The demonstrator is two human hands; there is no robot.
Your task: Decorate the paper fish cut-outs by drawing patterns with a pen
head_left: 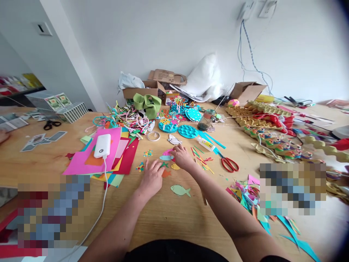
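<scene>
Head view. At the centre of the frame, a cluster of small paper fish is laid flat on a wooden table (152,225): a pink fish (167,152), a light-blue fish (165,158), a dark-green fish (164,165), a yellow fish (175,166) and an orange fish (166,174). A pale-green fish (180,190) is set apart, lower in the frame. The left hand (152,177) is placed palm down beside the dark-green fish, fingers loosely spread. The right hand (182,157) is held over the right end of the pink fish, fingers bent close together; whether anything is gripped cannot be told. Red-handled scissors (229,164) and a glue bottle (206,144) are found right of centre; a white power bank (103,145) is rested on coloured paper sheets (77,160), left of centre.
</scene>
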